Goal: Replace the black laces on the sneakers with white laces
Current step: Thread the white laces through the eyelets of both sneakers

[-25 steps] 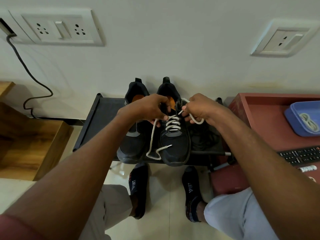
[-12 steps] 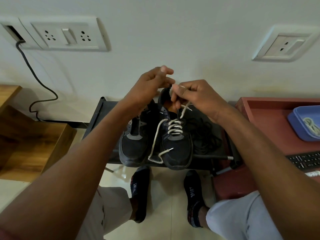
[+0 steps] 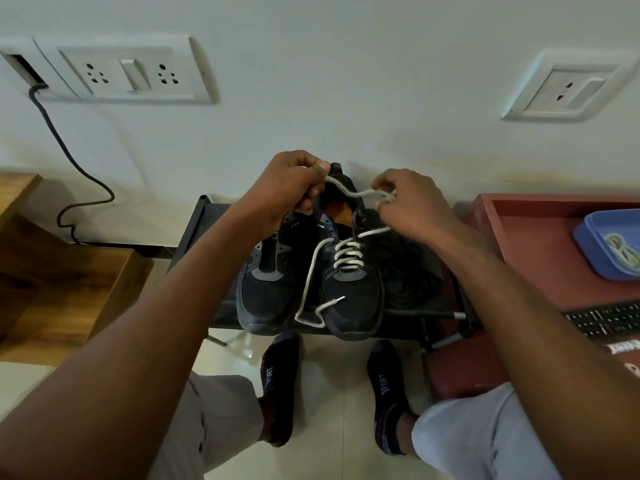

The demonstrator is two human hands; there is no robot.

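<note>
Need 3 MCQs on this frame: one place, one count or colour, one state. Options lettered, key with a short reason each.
1. Where does the blue tray sit?
A. on the red table at the right
B. on the wooden step at the left
C. on the floor between the feet

2. How many sneakers carry a white lace?
A. none
B. one
C. both

3. What is the left hand doing?
A. resting flat on the rack
B. pinching the white lace
C. hanging idle

Key:
1. A, the tray lies on the red table.
2. B, only the right sneaker has the white lace threaded; the left sneaker has open eyelets.
3. B, the left hand and right hand each pinch the lace stretched between them above the shoes.
</note>
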